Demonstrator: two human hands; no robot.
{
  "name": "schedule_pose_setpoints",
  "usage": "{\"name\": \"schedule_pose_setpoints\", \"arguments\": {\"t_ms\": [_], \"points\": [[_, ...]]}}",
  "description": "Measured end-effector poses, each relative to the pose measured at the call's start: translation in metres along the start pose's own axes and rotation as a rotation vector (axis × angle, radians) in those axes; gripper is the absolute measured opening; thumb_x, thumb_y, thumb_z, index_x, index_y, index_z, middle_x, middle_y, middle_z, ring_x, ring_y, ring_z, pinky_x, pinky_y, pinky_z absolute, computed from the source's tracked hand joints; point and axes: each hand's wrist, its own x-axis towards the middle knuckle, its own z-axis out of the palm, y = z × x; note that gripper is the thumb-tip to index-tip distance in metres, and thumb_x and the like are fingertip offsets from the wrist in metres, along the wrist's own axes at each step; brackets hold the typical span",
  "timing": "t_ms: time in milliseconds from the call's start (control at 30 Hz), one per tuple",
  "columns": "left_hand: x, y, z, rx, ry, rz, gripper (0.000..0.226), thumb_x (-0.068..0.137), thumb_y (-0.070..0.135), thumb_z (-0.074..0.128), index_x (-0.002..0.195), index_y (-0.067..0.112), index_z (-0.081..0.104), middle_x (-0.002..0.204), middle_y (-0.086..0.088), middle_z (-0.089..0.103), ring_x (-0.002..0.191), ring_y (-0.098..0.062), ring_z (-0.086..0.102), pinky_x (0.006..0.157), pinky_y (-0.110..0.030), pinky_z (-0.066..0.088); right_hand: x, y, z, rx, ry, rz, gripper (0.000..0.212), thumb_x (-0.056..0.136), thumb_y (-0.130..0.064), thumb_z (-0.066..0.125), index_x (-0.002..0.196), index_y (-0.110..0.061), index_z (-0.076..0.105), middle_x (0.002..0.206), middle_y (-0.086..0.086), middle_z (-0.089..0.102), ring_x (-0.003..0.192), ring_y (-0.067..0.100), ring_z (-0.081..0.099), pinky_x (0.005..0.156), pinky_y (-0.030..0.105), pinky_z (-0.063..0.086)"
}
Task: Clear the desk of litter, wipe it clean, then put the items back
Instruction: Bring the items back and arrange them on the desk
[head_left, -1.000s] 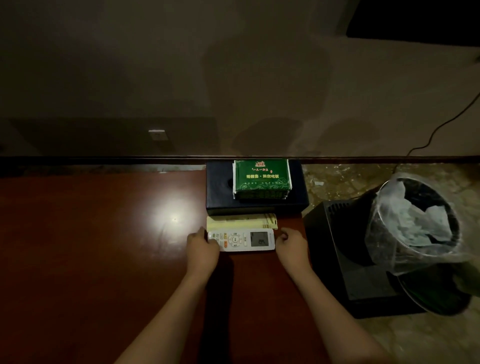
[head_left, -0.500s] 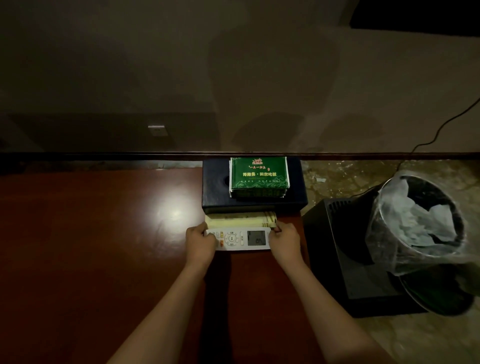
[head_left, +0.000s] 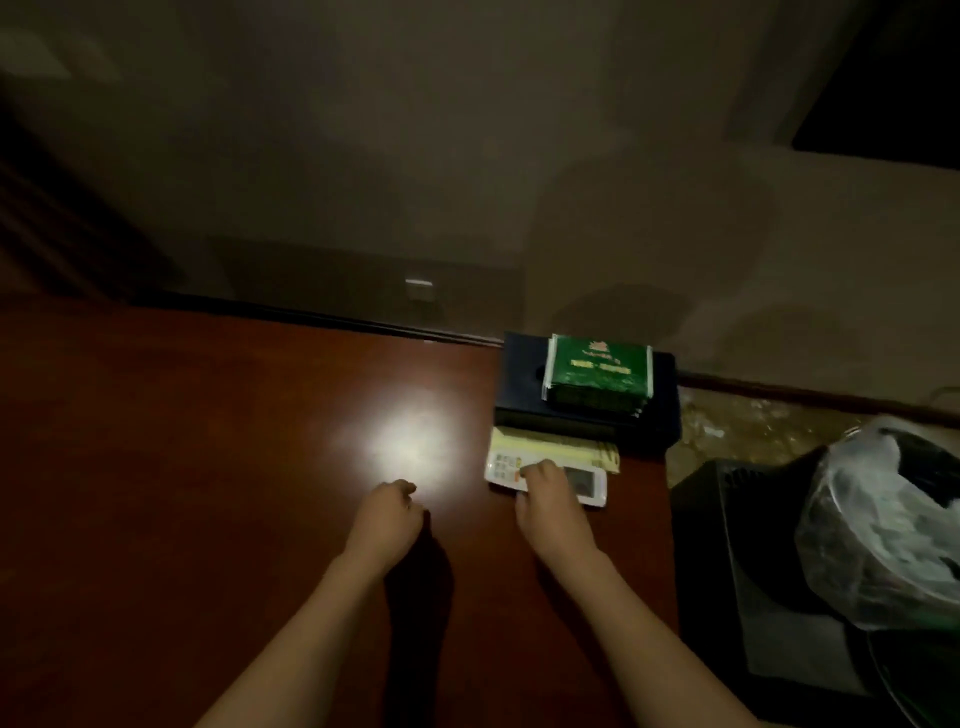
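A glossy reddish-brown wooden desk (head_left: 208, 467) fills the lower left of the head view, its polished top throwing back a round white glare spot. At the desk's far right corner sits a flat, dark navy rectangular box (head_left: 522, 374) with a matte surface, and on top of it lies a green plastic-wrapped tissue pack (head_left: 597, 369) with pale edges and gold lettering too blurred to read. Just in front of the box, touching its near edge, lies a pale yellow flat paper card (head_left: 550, 447), long and thin, and against the card's near side rests a white plastic remote control (head_left: 587, 480), a slim rectangle with coloured buttons at its left end and a grey display toward its right. The right hand (head_left: 550, 506) lies on the middle of the remote, fingers bent down over its top; whether they grip it or only press on it cannot be told. The left hand (head_left: 387, 512) hovers or rests over bare desk well to the left of the remote, its fingers curled inward and holding nothing. Off the desk's right edge stands a black box-shaped unit (head_left: 727, 571) on the mottled floor, and beside it a dark round waste bin lined with a crinkled clear plastic bag (head_left: 878, 525).
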Motion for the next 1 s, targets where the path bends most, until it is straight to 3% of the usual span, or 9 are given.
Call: {"name": "schedule_pose_setpoints", "arguments": {"t_ms": [133,333,533,633,833,933,1000], "points": [[-0.041,-0.052,-0.035,0.139,0.142,-0.014,0.039,0.092,0.019,0.044,0.129,0.012,0.054,0.125,-0.008,0.055,0.112,-0.026,0.055,0.091,-0.034,0.046,-0.019,-0.078,0.020,-0.049,-0.067,-0.239,0.032,0.095,-0.010,0.044,0.124,-0.003,0.052,0.123,0.012,0.048,0.117,0.027,0.044,0.097,0.032,0.037],[-0.120,-0.158,-0.085,0.169,0.339,-0.137,0.038,0.095,0.023,0.040,0.131,0.016,0.051,0.129,-0.004,0.052,0.117,-0.021,0.050,0.094,-0.034,0.045,-0.066,-0.206,0.069,-0.172,-0.122,-0.535,0.032,0.096,-0.015,0.045,0.125,-0.005,0.052,0.126,0.010,0.049,0.119,0.028,0.043,0.095,0.034,0.038],[-0.232,-0.310,-0.109,0.004,0.494,-0.323,0.033,0.097,0.024,0.043,0.128,0.019,0.052,0.122,0.000,0.055,0.109,-0.014,0.053,0.093,-0.030,0.047,-0.143,-0.355,0.155,-0.292,-0.207,-0.872,0.032,0.094,-0.017,0.049,0.125,-0.011,0.051,0.128,0.007,0.048,0.117,0.025,0.043,0.094,0.033,0.038],[-0.292,-0.383,-0.109,-0.056,0.537,-0.458,0.031,0.094,0.024,0.042,0.123,0.017,0.054,0.119,-0.004,0.055,0.111,-0.020,0.053,0.090,-0.032,0.046,-0.188,-0.431,0.197,-0.290,-0.231,-1.055,0.027,0.096,-0.018,0.045,0.121,-0.013,0.053,0.124,0.004,0.050,0.113,0.022,0.043,0.090,0.030,0.037],[-0.401,-0.493,-0.099,-0.244,0.670,-0.771,0.029,0.093,0.024,0.045,0.118,0.015,0.057,0.121,-0.008,0.058,0.111,-0.024,0.055,0.088,-0.031,0.045,-0.295,-0.534,0.284,-0.327,-0.318,-1.342,0.030,0.097,-0.022,0.047,0.126,-0.018,0.052,0.131,-0.001,0.050,0.122,0.017,0.044,0.102,0.028,0.038],[-0.448,-0.529,-0.091,-0.348,0.754,-0.945,0.026,0.094,0.025,0.044,0.109,0.010,0.060,0.113,-0.011,0.061,0.103,-0.025,0.059,0.084,-0.032,0.047,-0.346,-0.564,0.325,-0.394,-0.434,-1.501,0.032,0.097,-0.025,0.046,0.128,-0.018,0.051,0.132,0.000,0.050,0.124,0.017,0.043,0.104,0.028,0.036],[-0.476,-0.551,-0.083,-0.372,0.801,-1.053,0.029,0.094,0.025,0.043,0.112,0.010,0.059,0.115,-0.010,0.060,0.105,-0.024,0.057,0.086,-0.032,0.048,-0.373,-0.583,0.350,-0.432,-0.532,-1.604,0.035,0.097,-0.027,0.045,0.130,-0.018,0.050,0.134,0.000,0.049,0.125,0.018,0.042,0.107,0.029,0.033]]}}
